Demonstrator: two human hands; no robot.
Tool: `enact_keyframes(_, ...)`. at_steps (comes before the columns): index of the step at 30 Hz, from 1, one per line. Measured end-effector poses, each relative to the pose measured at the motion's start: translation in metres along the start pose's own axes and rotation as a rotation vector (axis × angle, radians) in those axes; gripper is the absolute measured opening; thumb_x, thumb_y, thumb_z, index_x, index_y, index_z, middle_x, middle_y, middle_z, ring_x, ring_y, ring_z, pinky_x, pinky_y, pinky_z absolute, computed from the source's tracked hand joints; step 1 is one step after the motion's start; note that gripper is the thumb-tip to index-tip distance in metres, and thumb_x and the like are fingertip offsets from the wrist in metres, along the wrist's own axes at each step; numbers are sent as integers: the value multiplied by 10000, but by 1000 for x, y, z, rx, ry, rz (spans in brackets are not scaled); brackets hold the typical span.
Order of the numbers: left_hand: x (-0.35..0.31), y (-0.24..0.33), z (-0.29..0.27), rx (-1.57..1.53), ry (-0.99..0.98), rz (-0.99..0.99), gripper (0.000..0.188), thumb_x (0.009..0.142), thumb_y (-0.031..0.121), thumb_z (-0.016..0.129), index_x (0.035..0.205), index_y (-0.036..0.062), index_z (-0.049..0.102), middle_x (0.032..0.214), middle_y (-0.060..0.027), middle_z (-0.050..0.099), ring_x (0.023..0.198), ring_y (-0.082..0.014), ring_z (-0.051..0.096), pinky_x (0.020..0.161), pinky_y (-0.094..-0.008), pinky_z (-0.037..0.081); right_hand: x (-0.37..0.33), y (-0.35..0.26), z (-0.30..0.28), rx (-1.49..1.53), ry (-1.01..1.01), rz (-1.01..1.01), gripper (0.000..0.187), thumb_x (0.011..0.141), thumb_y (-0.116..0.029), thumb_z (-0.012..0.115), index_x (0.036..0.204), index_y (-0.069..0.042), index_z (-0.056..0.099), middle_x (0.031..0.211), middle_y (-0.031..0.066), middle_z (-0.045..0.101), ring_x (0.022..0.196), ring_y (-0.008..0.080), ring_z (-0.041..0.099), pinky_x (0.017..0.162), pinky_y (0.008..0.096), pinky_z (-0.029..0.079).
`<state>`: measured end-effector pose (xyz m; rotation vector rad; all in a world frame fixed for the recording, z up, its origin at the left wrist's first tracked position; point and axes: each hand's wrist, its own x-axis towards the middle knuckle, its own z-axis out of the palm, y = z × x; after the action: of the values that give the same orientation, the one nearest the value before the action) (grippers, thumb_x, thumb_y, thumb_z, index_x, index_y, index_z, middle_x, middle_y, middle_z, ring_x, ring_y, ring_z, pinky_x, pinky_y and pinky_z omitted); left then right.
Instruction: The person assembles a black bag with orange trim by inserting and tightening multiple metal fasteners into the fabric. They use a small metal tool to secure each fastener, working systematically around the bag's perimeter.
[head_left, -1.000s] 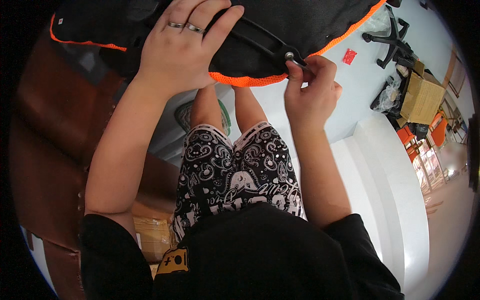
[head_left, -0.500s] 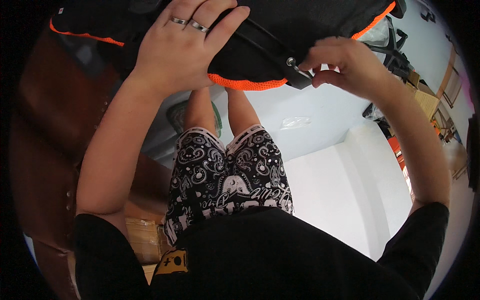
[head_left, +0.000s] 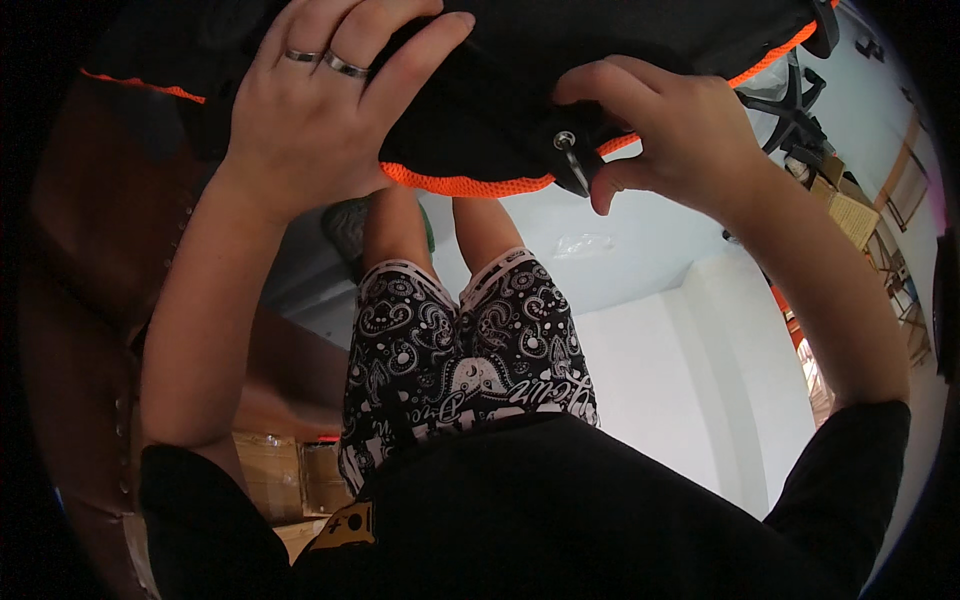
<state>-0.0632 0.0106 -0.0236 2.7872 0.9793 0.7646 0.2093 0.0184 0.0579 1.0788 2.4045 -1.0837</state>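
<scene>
A black fabric piece with orange mesh edging (head_left: 470, 185) spans the upper part of the head view; its far side runs out of the picture. My left hand (head_left: 325, 105), with two rings, is closed over its near edge, the thumb hidden. Near that edge a small metal hook (head_left: 572, 165) hangs from a round eyelet. My right hand (head_left: 680, 135) is beside the hook, thumb and index finger spread apart. Its index fingertip rests on the black fabric and the thumb tip is close to the hook's lower end. Its other fingers are largely hidden.
Brown padded leather furniture (head_left: 80, 300) stands on the left. Cardboard boxes (head_left: 268, 475) lie behind my left elbow. At the right are a black star-shaped chair base (head_left: 795, 115) and a carton (head_left: 845, 215). A clear plastic scrap (head_left: 583, 245) lies on the pale floor.
My right thumb and fingers have come apart from a pinch at the hook, which now hangs steeper. My left hand and the fabric have shifted slightly left.
</scene>
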Motion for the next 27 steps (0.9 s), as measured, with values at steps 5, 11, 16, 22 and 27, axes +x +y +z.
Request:
enact_keyframes(5, 4, 8, 3, -17, 19, 5, 466, 793, 414, 583, 1096, 64, 636, 1080, -89, 543, 1044, -274, 515, 940, -468, 442, -24, -13, 33, 63, 300, 66, 727, 544, -416, 817, 1216, -246, 599, 1064, -26, 603, 854, 218, 637, 693, 345, 509)
enact_keyframes(11, 14, 24, 7, -52, 11, -32, 400, 792, 320, 603, 1089, 52, 629, 1093, -99, 527, 1056, -277, 498, 945, -477, 437, -36, -36, 71, 71, 531, 254, 742, 589, -515, 738, 1271, -246, 626, 1107, -19, 574, 920, 236, 505, 833, 384, 377)
enact_keyframes(16, 16, 26, 20, -28, 41, -5, 353, 810, 231, 593, 1109, 45, 617, 1100, -103, 521, 1064, -280, 491, 945, -476, 446, -35, -44, 90, 103, 693, 404, 701, 634, -546, 741, 1216, -169, 647, 1071, 29, 568, 955, 243, 490, 871, 390, 353)
enact_keyframes(22, 28, 38, 28, -36, 85, -50, 319, 834, 183, 569, 1116, 40, 611, 1099, -107, 521, 1068, -286, 494, 943, -471, 460, -18, -58, 107, 143, 958, 617, 639, 712, -571, 716, 1139, -99, 655, 1006, 64, 576, 945, 248, 503, 871, 401, 366)
enact_keyframes(27, 34, 51, 30, -45, 59, -84, 327, 840, 218, 597, 1126, 58, 607, 1112, -111, 520, 1078, -290, 495, 948, -473, 459, 10, -48, 76, 601, 1100, 1012, 354, 891, -393, 669, 1016, -63, 676, 856, 63, 582, 815, 262, 532, 832, 393, 404)
